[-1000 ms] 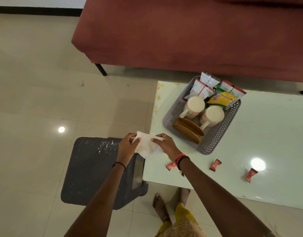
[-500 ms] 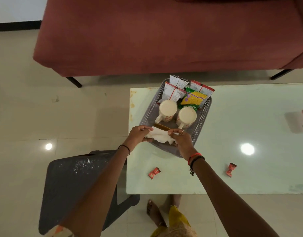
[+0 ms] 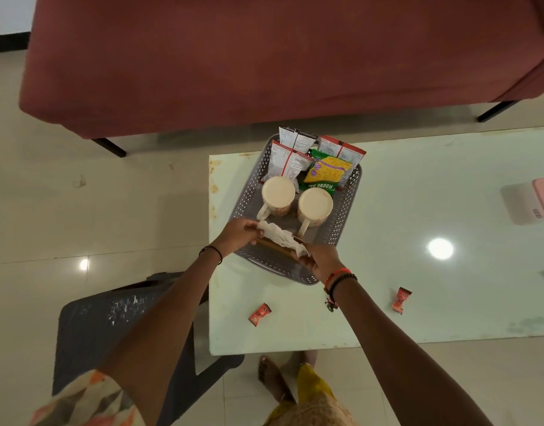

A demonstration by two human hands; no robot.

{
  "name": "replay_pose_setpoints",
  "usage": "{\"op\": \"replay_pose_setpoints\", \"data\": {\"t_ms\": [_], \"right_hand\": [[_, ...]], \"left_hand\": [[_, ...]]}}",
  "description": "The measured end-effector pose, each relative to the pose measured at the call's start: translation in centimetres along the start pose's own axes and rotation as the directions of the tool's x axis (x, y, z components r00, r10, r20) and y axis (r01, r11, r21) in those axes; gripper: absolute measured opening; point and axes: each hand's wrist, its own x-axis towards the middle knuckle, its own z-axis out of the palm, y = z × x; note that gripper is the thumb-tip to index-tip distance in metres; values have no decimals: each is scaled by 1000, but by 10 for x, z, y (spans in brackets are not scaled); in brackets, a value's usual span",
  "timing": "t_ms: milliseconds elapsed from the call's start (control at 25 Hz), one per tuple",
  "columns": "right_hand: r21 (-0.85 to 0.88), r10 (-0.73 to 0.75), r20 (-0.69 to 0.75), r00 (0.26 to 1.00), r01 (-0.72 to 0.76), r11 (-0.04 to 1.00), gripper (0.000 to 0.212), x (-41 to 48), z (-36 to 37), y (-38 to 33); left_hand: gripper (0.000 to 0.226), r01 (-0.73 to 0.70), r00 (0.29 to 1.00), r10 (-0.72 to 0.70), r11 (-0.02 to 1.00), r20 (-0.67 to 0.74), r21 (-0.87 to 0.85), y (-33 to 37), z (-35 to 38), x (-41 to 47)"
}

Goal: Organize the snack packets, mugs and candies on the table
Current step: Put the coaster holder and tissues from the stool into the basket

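White tissue (image 3: 280, 238) is stretched between both hands: the left hand (image 3: 243, 232) pinches one end, the right hand (image 3: 321, 259) the other. Its long axis follows the wooden holder (image 3: 275, 249) just below, at the near end of the basket (image 3: 346, 210). Two candies (image 3: 260, 314) lie on the desk (image 3: 418, 195), nearer the person.

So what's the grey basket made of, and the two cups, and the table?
The basket looks like matte grey plastic: its walls are moulded with rows of small holes. The mugs seem glazed ceramic, smooth and cream with printed patterns. The table is probably glass or lacquer; it mirrors a round light.
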Motion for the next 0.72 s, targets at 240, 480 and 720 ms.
{"op": "replay_pose_setpoints", "data": {"t_ms": [240,480,720], "right_hand": [[-130,-47,-64,997,38,991,15,14,-3,5],[-175,-75,-50,996,65,982,22,18,-4,5],[-244,-71,-67,995,52,968,11,19,-4,3]], "left_hand": [[26,-73,988,94,984,-124,162,-9,10,8],[26,-82,979,138,940,-150,332,-16,16,11],[25,-68,976,136,933,-169,354,-12,15,3]]}}
